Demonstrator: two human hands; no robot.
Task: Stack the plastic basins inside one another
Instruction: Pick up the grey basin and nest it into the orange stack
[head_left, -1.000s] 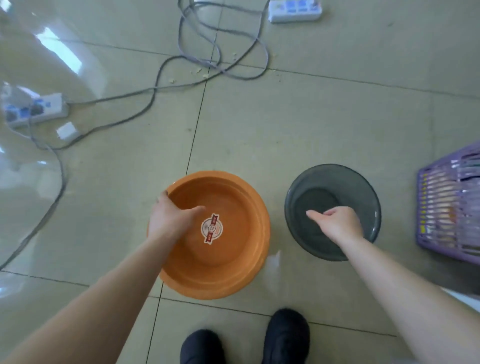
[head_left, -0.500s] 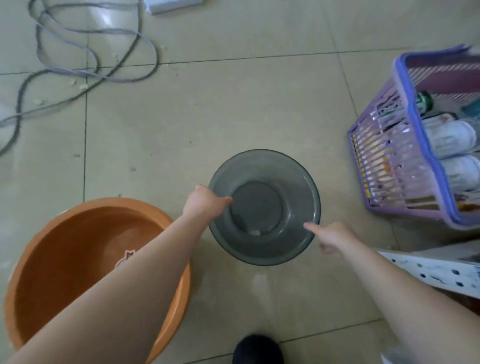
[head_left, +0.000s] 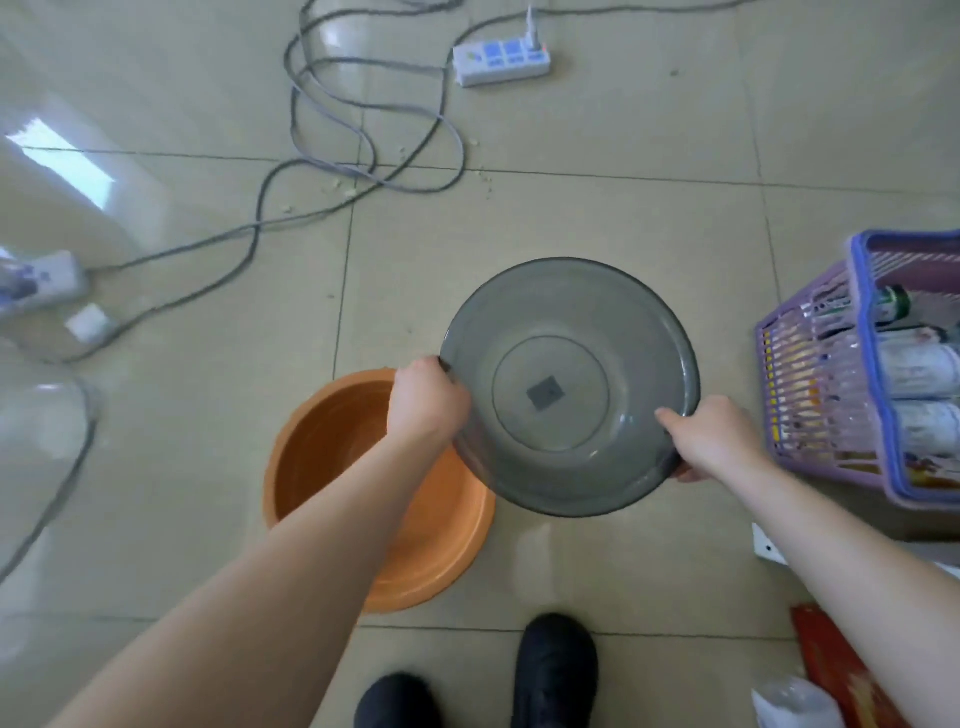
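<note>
Above the tiled floor, a translucent grey basin was held level in the air by both hands, its open side up and a small dark square visible through its base. The left hand was closed over the basin's left rim, fingers curled around the edge. The right hand gripped the near right rim, thumb lying inside the bowl and the other fingers tucked beneath the edge, mostly hidden. Both bare forearms reached in from the bottom of the view.

The orange basin sat on the floor just to the left and lower in the frame, open side up. The grey basin's near left edge overlapped the orange one's right rim in the picture, and the left forearm crossed over the orange bowl, covering much of its inside. The grey basin was not inside the orange one.

To the right stood a purple slatted basket with a blue rim, bottles lying in it. A white power strip lay at the top of the view, with grey cables looping across the tiles toward a second strip at the left edge. Two black shoes showed at the bottom.
</note>
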